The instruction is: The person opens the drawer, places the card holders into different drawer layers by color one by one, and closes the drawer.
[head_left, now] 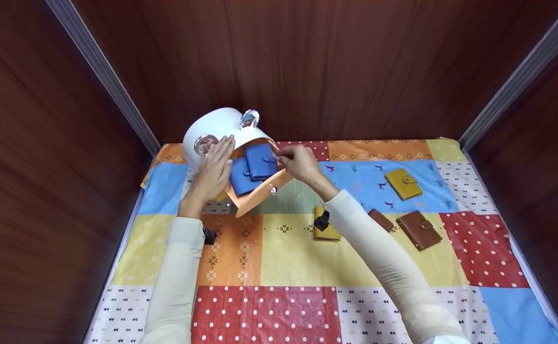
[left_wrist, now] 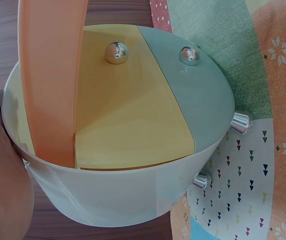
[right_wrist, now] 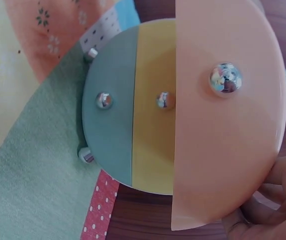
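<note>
A white round cabinet (head_left: 221,122) with silver knobs and feet stands at the back left. Its orange top drawer (head_left: 259,193) is pulled out; the yellow drawer (left_wrist: 128,110) and green drawer (left_wrist: 193,95) are closed below it. Inside the orange drawer lie two blue wallets, the upper wallet (head_left: 260,160) overlapping the lower wallet (head_left: 241,179). My left hand (head_left: 214,172) rests with straight fingers on the cabinet's side. At the drawer's right rim, my right hand (head_left: 302,165) has curled fingers pinching the upper wallet's right edge; the fingertips are partly hidden.
On the patchwork cloth (head_left: 298,258) lie a yellow wallet (head_left: 404,184) at the back right, a yellow wallet (head_left: 326,233) in the middle, a small brown wallet (head_left: 380,220) and a larger brown wallet (head_left: 419,230). Wooden walls (head_left: 307,71) stand behind and at both sides.
</note>
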{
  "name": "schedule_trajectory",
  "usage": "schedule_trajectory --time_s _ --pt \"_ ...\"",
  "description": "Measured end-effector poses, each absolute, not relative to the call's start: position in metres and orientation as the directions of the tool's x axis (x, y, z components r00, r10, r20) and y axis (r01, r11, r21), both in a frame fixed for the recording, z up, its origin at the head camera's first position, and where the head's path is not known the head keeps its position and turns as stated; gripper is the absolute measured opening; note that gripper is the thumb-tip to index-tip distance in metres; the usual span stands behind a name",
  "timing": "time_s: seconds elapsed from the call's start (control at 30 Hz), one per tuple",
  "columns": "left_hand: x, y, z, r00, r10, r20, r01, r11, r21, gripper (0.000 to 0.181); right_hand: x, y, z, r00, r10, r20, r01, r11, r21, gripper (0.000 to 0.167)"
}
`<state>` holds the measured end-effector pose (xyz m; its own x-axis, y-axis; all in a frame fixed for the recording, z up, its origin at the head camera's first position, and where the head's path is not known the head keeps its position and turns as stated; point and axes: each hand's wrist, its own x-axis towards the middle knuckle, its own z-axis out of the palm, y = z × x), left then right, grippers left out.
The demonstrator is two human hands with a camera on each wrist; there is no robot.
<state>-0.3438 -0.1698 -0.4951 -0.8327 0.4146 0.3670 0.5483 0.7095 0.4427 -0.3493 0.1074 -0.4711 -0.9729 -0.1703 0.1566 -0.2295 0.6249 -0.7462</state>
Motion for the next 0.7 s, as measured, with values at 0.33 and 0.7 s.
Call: schedule_trajectory --time_s 0.33,0.7 --pt "-0.3434 -0.1697 -0.4954 -0.831 0.415 0.371 0.552 0.705 0.445 0.056 -0.3482 0.1095 -0.4728 -0.971 -0.159 0.176 -0.237 0.598 -0.765 0.018" --pt "-0.3439 -0.1698 -0.4966 -0.828 0.413 0.379 0.554 0.708 0.438 0.056 -0.3411 0.1169 -0.4716 -0.966 -0.131 0.221 -0.256 0.581 -0.773 0.02"
